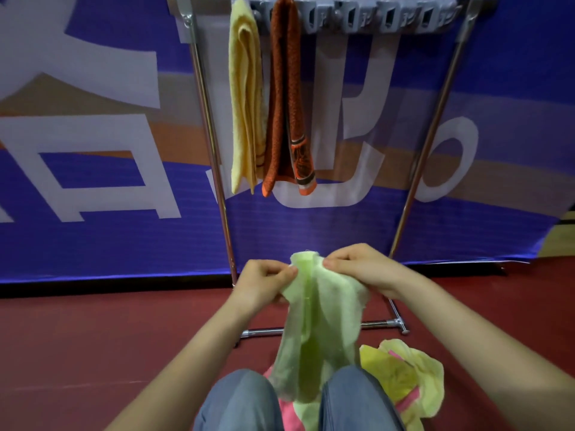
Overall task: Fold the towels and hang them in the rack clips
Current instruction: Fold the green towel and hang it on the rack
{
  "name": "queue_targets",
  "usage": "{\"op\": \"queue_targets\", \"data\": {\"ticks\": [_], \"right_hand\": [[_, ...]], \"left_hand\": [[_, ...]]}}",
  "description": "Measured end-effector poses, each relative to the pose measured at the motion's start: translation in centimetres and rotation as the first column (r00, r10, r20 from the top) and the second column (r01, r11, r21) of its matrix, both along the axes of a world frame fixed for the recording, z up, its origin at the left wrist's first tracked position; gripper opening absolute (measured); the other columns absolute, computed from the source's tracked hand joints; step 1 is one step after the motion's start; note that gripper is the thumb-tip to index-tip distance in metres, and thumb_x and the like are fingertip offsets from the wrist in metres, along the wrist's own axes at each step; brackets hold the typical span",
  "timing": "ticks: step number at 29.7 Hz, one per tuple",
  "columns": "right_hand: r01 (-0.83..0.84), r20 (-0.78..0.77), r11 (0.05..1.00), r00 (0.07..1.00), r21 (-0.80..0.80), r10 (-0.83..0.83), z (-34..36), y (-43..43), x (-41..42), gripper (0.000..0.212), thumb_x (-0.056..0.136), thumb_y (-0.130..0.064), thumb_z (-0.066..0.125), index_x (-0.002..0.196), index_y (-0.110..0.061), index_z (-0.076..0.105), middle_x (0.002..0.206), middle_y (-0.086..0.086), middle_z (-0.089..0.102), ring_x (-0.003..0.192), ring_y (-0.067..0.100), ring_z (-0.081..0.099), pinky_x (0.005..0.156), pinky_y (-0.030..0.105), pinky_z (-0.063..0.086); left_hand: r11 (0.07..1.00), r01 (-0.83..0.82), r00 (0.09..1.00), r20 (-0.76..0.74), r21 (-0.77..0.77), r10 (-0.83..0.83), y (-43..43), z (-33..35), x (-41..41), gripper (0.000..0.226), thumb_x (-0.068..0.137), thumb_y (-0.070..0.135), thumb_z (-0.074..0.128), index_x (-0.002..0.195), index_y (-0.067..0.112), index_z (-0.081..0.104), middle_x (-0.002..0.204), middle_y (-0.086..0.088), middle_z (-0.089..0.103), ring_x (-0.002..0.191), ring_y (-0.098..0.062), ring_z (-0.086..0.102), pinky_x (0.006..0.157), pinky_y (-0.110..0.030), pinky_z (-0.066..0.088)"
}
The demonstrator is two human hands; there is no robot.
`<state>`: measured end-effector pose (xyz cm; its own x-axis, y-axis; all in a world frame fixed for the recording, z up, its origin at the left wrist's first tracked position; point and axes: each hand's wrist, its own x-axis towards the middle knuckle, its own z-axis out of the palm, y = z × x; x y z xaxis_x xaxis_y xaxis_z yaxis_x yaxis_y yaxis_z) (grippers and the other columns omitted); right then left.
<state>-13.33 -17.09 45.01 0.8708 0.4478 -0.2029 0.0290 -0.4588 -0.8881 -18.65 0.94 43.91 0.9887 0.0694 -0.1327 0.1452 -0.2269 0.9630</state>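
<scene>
Blue-grey denim trousers point(239, 402) are worn over both knees; the forearms point(199, 343) seen above the trousers are left bare.

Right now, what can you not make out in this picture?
- Clips: tops cut off by the upper edge, head view; the yellow towel and orange towel cover those holding them.
- Green towel: lower end hidden between the knees, head view.
- Floor pile: partly behind the knees and green towel, head view; number of towels unclear.
</scene>
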Motion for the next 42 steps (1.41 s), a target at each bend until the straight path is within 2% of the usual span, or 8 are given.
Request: {"op": "queue_targets", "data": {"ticks": [4, 9, 14, 18, 22, 27, 33, 42], "right_hand": [[-0.032, -0.081, 0.995, 0.996, 0.091, 0.039, -0.8, 2.0, -0.8, 0.033, 0.089, -0.02, 0.053, 0.089, 0.014, 0.056, 0.075, 0.012, 0.048, 0.069, 0.021, 0.041, 0.062, 0.029, 0.032], [-0.08, -0.145, 0.982, 0.984, 0.173, 0.105, -1.0, 2.9, -1.6, 0.033, 0.09, -0.012, 0.049, 0.096, 0.021, 0.049, 0.082, 0.014, 0.041, 0.065, 0.018, 0.033, 0.057, 0.026, 0.025], [-0.058, -0.18, 0.963, 0.978, 0.263, 0.108, -1.5, 3.5, -1.8, 0.028, 0.09, -0.013, 0.05, 0.099, 0.012, 0.058, 0.089, 0.015, 0.047, 0.083, 0.025, 0.039, 0.07, 0.03, 0.033], [-0.073, -0.223, 0.941, 0.963, 0.33, 0.153, -1.8, 3.2, -2.2, 0.013, 0.088, -0.009, 0.053, 0.09, -0.007, 0.065, 0.077, 0.007, 0.055, 0.066, 0.008, 0.051, 0.061, 0.015, 0.042], [-0.098, -0.231, 0.915, 0.952, 0.392, 0.201, -2.3, 2.6, -2.6, 0.029, 0.08, -0.004, 0.06, 0.108, -0.011, 0.058, 0.09, 0.006, 0.066, 0.078, 0.009, 0.064, 0.074, 0.017, 0.051], [-0.019, -0.213, 0.914, 0.97, 0.406, 0.115, -2.6, 1.6, -3.0, 0.029, 0.083, 0.004, 0.056, 0.106, -0.013, 0.055, 0.08, 0.005, 0.062, 0.065, 0.001, 0.063, 0.064, 0.012, 0.049], [-0.07, -0.147, 0.985, 0.985, 0.16, 0.094, -3.3, 0.9, -4.0, 0.014, 0.083, -0.009, 0.062, 0.073, -0.019, 0.065, 0.06, -0.013, 0.063, 0.058, -0.005, 0.056, 0.062, 0.008, 0.043], [0.147, -0.167, 0.908, 0.982, 0.393, -0.086, -0.6, 1.7, -3.6, 0.016, 0.088, -0.003, 0.051, 0.074, -0.005, 0.056, 0.034, -0.01, 0.05, 0.035, -0.001, 0.048, 0.049, 0.015, 0.049]], "left_hand": [[0.999, -0.029, 0.999, 0.022, -0.029, 0.029, -0.8, 0.1, -0.1, 0.022, 0.087, 0.01, 0.055, 0.087, -0.009, 0.066, 0.056, -0.007, 0.058, 0.038, 0.0, 0.055, 0.041, -0.013, 0.047], [1.0, -0.022, 1.0, 0.013, -0.02, 0.022, 0.0, 0.2, -0.7, 0.017, 0.085, 0.012, 0.059, 0.079, -0.002, 0.067, 0.062, -0.011, 0.061, 0.044, -0.002, 0.058, 0.048, -0.015, 0.053], [0.999, -0.039, 0.999, 0.03, 0.02, 0.038, 0.6, 0.2, -0.9, 0.012, 0.081, 0.011, 0.065, 0.071, 0.003, 0.065, 0.063, -0.011, 0.063, 0.043, -0.003, 0.058, 0.049, -0.018, 0.051], [0.997, -0.056, 0.998, 0.038, 0.052, 0.054, 0.8, 0.1, -0.7, 0.013, 0.079, 0.012, 0.067, 0.075, -0.001, 0.067, 0.058, -0.006, 0.063, 0.044, -0.002, 0.056, 0.047, -0.017, 0.048], [0.996, -0.082, 0.996, 0.034, 0.035, 0.081, 0.8, 0.1, -0.7, 0.012, 0.077, 0.01, 0.068, 0.074, -0.002, 0.067, 0.055, -0.003, 0.064, 0.048, -0.007, 0.058, 0.049, -0.019, 0.048], [0.998, -0.06, 0.998, 0.026, 0.035, 0.059, 1.0, -0.2, -1.0, 0.01, 0.08, 0.009, 0.065, 0.073, 0.002, 0.066, 0.067, -0.014, 0.065, 0.061, -0.019, 0.059, 0.056, -0.023, 0.048], [0.992, -0.122, 0.991, 0.064, 0.036, 0.119, 1.9, 0.0, -0.8, 0.013, 0.081, 0.014, 0.064, 0.071, 0.006, 0.067, 0.059, -0.003, 0.067, 0.053, -0.009, 0.061, 0.053, -0.018, 0.049], [0.994, -0.107, 0.994, 0.011, 0.008, 0.107, 1.3, -0.6, -1.3, 0.017, 0.082, 0.01, 0.063, 0.069, 0.0, 0.065, 0.067, -0.018, 0.065, 0.06, -0.02, 0.06, 0.056, -0.024, 0.05]]}}
